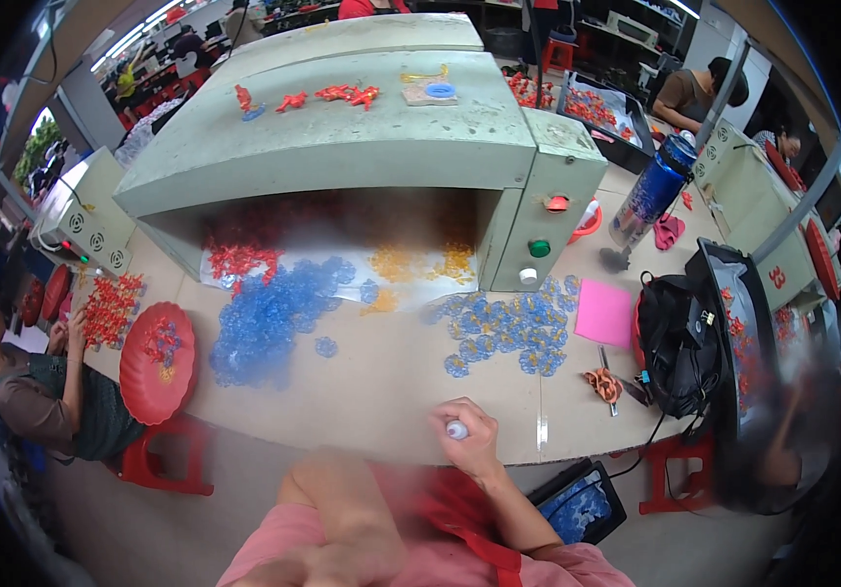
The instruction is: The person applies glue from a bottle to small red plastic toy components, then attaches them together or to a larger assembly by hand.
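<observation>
My right hand (471, 438) is closed in a fist near the table's front edge. From it pokes the rounded white end of a small white bottle or tube (456, 429); the rest is hidden in the fingers. My left arm (342, 504) is bent up close to the view and blurred, its fingers not to be made out. Beyond my right hand lie many flat clear-blue plastic pieces with yellow middles (513, 328). Farther left is a heap of plain clear-blue pieces (269, 323), with red pieces (242, 262) and yellow pieces (420, 262) behind it.
A pale green machine (332, 157) with a wide opening stands over the table. At right are a pink pad (603, 313), tweezers (609, 367), a black bag (680, 342) and a blue can (657, 186). A person (39, 391) works at left beside a red tray (157, 391).
</observation>
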A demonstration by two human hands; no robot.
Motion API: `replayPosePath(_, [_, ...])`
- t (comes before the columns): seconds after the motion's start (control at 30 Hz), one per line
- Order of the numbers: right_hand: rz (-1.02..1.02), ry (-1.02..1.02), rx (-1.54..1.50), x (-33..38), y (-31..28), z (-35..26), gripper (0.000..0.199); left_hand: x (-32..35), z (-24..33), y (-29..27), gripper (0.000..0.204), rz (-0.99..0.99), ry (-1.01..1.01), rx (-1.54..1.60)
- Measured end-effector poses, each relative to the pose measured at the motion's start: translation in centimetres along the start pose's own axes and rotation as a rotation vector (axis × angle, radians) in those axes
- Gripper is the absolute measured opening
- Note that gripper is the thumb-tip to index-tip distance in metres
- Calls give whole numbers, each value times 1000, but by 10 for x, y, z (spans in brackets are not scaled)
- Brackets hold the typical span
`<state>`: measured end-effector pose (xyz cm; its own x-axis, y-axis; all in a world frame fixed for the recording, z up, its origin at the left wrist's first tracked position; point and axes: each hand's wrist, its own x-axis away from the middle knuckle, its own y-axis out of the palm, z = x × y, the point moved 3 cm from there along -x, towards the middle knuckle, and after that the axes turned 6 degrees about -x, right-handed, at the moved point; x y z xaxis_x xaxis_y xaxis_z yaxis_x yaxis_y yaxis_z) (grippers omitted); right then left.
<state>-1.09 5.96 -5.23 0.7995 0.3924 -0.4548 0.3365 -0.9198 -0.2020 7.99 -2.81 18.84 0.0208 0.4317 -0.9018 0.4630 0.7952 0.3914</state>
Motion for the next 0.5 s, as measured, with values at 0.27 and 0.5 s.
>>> replayPosePath(0.27, [21,7,8,-1,1,1,11,-6,6,-3,15,-103,68,-84])
replayPosePath(0.5, [28,-5,23,1,-6,4,11,1,10,12,23,106,39,-208])
